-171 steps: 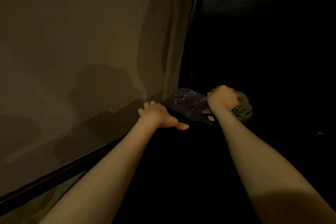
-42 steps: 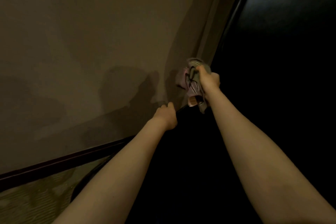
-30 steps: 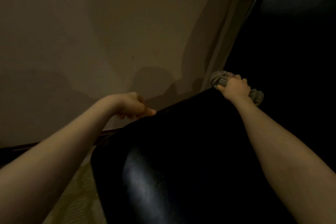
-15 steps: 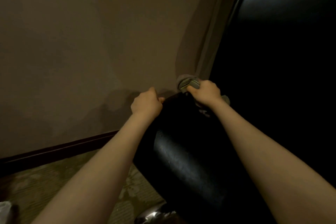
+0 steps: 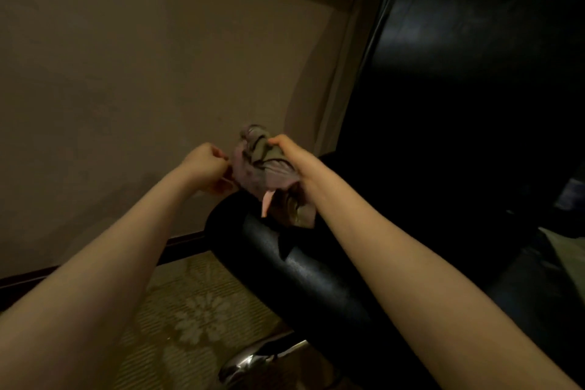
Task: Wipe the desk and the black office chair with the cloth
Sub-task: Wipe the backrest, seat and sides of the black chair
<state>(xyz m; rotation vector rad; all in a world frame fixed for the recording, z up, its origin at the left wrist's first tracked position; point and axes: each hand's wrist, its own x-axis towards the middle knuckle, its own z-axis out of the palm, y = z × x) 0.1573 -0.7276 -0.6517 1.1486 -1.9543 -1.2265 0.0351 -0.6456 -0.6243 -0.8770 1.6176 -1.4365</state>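
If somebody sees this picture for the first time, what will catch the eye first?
First, the two hands meeting at the centre: the right hand grips a crumpled cloth, and the left hand seems to pinch its left edge. Just below them gleams the black office chair, which fills the right side, above a patterned carpet.

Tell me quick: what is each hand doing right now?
Left hand: closed, pinching the left edge of the cloth.
Right hand: closed, gripping the bunched cloth above the black chair.
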